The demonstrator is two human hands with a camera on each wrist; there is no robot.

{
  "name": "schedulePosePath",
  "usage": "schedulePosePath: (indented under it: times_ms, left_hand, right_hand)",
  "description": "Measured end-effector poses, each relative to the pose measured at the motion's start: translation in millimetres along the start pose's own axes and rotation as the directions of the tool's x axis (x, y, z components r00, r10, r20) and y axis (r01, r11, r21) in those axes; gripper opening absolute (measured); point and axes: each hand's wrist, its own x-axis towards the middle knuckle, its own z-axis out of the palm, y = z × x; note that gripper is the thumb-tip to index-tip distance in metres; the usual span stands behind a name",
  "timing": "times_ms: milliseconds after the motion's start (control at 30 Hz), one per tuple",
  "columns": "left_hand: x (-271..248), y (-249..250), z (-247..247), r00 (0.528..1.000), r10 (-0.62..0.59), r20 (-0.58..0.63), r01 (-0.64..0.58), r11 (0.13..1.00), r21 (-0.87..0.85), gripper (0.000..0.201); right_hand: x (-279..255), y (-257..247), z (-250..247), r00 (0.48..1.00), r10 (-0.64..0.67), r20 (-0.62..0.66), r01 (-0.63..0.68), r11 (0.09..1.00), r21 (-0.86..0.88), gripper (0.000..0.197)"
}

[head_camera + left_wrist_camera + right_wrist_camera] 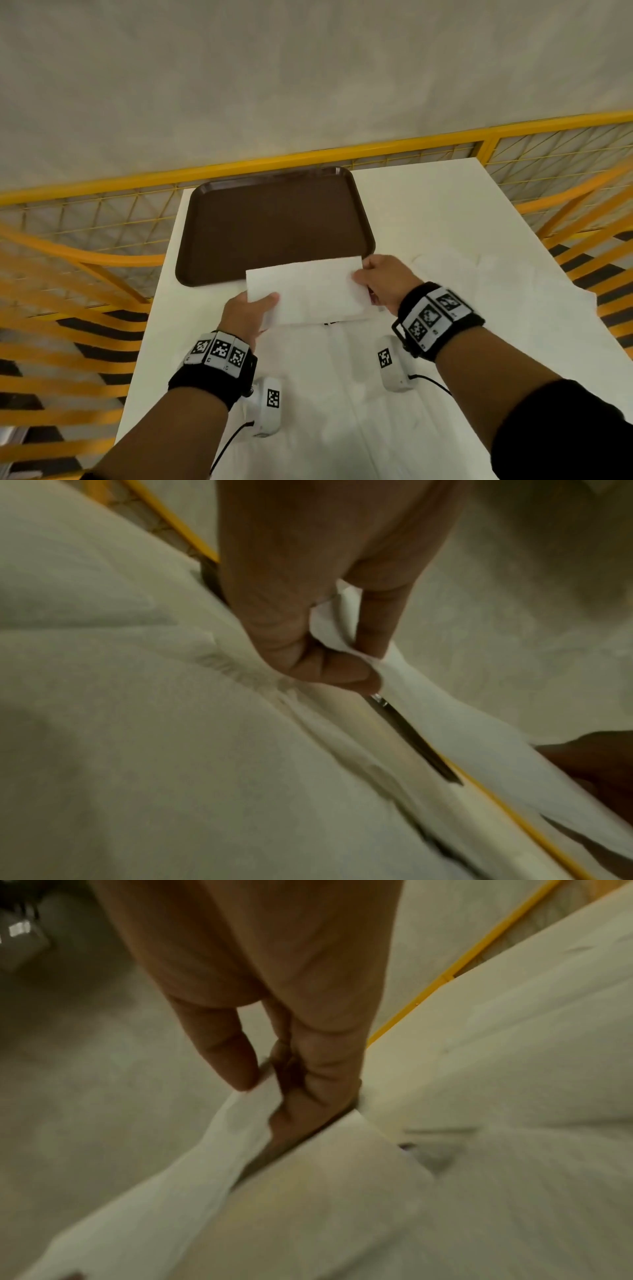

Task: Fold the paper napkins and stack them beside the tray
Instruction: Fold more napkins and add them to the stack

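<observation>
So on the far left there's a yellow metal mesh fence (85, 219) running around the white cloth-covered surface (445, 212). Moving in, the left hand (245, 313) has its thumb on top of the near left corner of a white rectangular paper napkin (308, 291), fingers tucked underneath; in the left wrist view you can see that hand (308, 601) pinching the napkin's edge (337, 623) between thumb and curled fingers. The napkin is held stretched between both hands, lifted just off the surface, and its far edge overlaps the near right corner of the dark brown rectangular plastic tray (274, 222), which sits flat toward the far left part of the surface. On the other end, the right hand (385, 282) grips the napkin's right short edge, and the right wrist view shows that hand (274, 1015) with the sheet (212, 1150) clamped between thumb and fingers. Further right, a crumpled patch of white (448, 265) lies on the surface just beyond the right hand; can't tell if it's another napkin or just the cloth.
</observation>
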Motion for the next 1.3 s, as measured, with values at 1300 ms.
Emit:
schedulePosePath:
  times_ms: [1300]
  left_hand:
    - [-138, -80, -72, 0.891, -0.052, 0.451, -0.373, 0.484, 0.792, 0.056]
  right_hand:
    - [-126, 110, 24, 0.978, 0.091, 0.19, 0.031, 0.83, -0.558, 0.042]
